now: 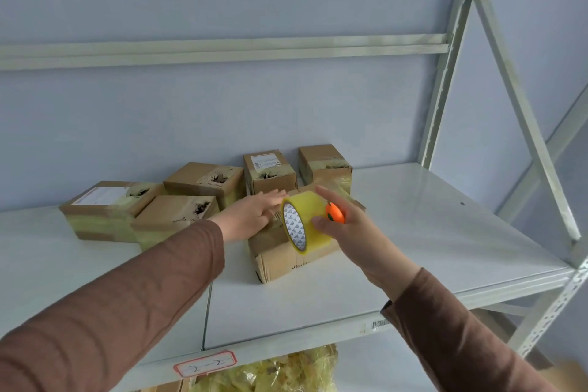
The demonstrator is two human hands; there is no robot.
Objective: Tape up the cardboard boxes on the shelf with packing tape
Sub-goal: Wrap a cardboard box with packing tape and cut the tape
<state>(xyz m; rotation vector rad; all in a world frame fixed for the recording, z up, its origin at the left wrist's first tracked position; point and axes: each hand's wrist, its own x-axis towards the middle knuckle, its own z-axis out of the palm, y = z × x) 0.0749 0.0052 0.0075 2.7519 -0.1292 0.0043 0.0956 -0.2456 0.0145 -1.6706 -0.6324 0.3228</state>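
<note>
A cardboard box [286,259] lies near the middle of the white shelf [413,226]. My left hand [251,213] rests flat on the box's top with straight fingers. My right hand [346,226] holds a roll of yellowish packing tape [305,219] just above the box, thumb and fingers around the roll. A small orange cutter [334,213] sits between the fingers of that hand. Behind stand several more cardboard boxes [178,210], some with torn holes and old tape.
The grey metal shelf frame [521,118] rises with a diagonal brace at the right. A red-bordered label [205,363] is stuck on the shelf's front edge. Crumpled yellow tape or plastic [280,372] lies on the level below.
</note>
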